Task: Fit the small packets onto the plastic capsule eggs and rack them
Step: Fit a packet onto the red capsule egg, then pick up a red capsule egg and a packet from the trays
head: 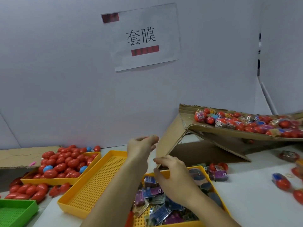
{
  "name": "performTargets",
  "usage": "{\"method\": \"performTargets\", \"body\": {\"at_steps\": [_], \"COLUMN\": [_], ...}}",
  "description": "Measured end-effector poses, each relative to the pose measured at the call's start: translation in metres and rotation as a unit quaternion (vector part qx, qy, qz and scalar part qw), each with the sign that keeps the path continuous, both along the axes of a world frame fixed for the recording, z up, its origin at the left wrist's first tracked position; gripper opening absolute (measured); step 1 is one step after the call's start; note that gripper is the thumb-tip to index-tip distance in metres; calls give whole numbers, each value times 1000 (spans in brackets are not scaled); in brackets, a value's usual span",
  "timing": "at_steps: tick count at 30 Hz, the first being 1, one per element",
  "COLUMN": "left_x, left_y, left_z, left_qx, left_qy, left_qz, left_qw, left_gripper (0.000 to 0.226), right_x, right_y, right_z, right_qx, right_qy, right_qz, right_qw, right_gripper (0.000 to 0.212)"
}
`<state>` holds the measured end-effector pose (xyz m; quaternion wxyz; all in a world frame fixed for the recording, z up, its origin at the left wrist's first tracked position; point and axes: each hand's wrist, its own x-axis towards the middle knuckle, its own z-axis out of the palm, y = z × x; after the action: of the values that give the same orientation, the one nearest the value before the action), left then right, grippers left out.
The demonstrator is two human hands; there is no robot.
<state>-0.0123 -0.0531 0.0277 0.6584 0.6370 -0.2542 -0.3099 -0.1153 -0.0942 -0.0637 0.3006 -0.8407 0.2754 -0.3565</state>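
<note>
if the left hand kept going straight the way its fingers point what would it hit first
Probably the slanted brown cardboard flap just right of the left hand, whose fingers seem to point up and right; depth is unclear, so it might pass in front.

Bright, even, diffuse light; source not visible. Shadows soft and faint, darkest under tilted cardboard box [213, 149]. No strong glare; small highlights on red capsule eggs [64, 163]. Overall soft focus. Motion blur on left hand [141, 146] and eggs at right edge. Wide-angle bending toward edges.

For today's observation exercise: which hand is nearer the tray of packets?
Right. The right hand hovers directly over the tray of packets; the left hand is raised beyond it, toward the wall.
</note>
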Motion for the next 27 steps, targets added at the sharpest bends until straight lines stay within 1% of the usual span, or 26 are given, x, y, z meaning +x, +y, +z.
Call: {"method": "performTargets", "body": {"at_steps": [1, 3, 4, 5, 7, 9, 10, 11, 13, 14, 16, 18, 21, 24, 27], "left_x": [-10, -33, -43, -51, -59, -52, -43, -31, 0, 19, 59, 99, 155, 198, 231], "left_y": [-17, -47, -59, -68, -79, -79, -77, -72, -58, -49, -31, -13, 10, 19, 10], "left_z": [21, 61, 74, 81, 80, 66, 57, 47, 26, 15, -5, -22, -43, -49, -46], "left_qx": [-11, -58, -82, -96, -105, -118, -124, -121, -86, -61, 2, 77, 179, 217, 253], "left_qy": [16, 79, 112, 130, 127, 105, 81, 38, -87, -144, -213, -280, -399, -463, -494], "left_qz": [-50, -149, -180, -200, -226, -213, -189, -156, -70, -24, 45, 82, 114, 140, 135], "left_qw": [999, 984, 974, 966, 960, 964, 971, 980, 990, 987, 976, 954, 892, 848, 821], "left_gripper": [23, 42, 52, 58, 53, 39, 34, 33, 27, 23, 21, 20, 20, 18, 18], "right_x": [0, -1, -2, -3, -4, -5, -5, -5, -7, -7, -8, -8, -6, -5, -3], "right_y": [1, 1, 1, 1, 1, 1, 1, 2, 3, 3, 5, 7, 8, 9, 8], "right_z": [0, 2, 3, 4, 7, 9, 9, 11, 11, 11, 11, 11, 11, 14, 20], "right_qx": [-2, -3, 2, 9, 16, 9, 6, 7, 17, 17, 10, 10, 12, -17, -28], "right_qy": [8, 9, 1, -6, -11, -4, -1, 1, -10, -15, -5, 8, 29, 60, 96], "right_qz": [-2, 1, 5, 9, 8, 8, 8, 6, 1, -1, 7, 18, 19, 13, 30], "right_qw": [1000, 1000, 1000, 1000, 1000, 1000, 1000, 1000, 1000, 1000, 1000, 1000, 999, 998, 995], "right_gripper": [41, 40, 38, 37, 35, 36, 36, 35, 34, 33, 30, 28, 23, 24, 24]}}
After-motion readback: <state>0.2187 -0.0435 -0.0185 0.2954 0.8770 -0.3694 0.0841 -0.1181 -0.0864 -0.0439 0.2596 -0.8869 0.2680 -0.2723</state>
